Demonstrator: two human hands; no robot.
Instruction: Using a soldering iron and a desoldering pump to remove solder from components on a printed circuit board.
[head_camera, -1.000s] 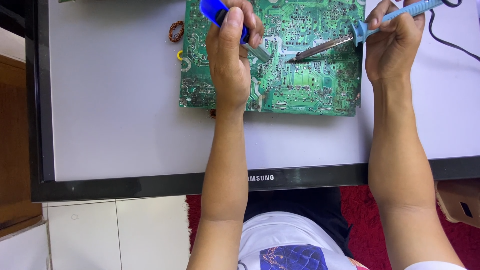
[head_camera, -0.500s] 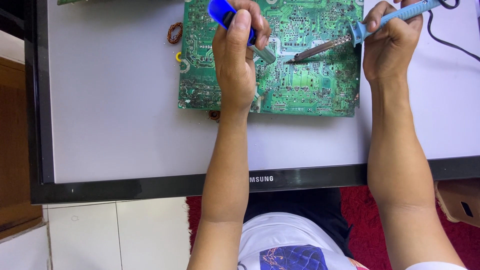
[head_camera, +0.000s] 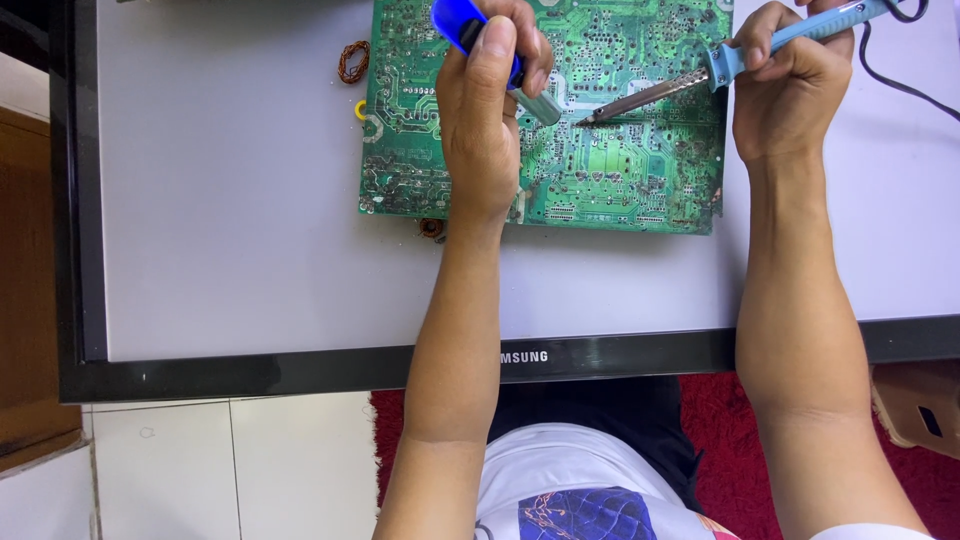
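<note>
Green circuit board (head_camera: 620, 150) lies under both hands: right hand (head_camera: 790, 85) grips a soldering iron (head_camera: 700, 80) (tip touching it), left hand (head_camera: 485, 110) clasps a blue desoldering pump (head_camera: 470, 28).

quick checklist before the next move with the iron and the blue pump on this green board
1. Soldering iron with light blue handle: tip on the board, ok.
2. Right hand: gripping the handle behind the metal shaft, ok.
3. Blue desoldering pump: nozzle close to the iron tip, ok.
4. Left hand: fingers wrapped round the pump, heel on the board, ok.
5. Green circuit board: lying flat on the grey panel, ok.
6. Solder melted at the joint: cannot tell.
</note>
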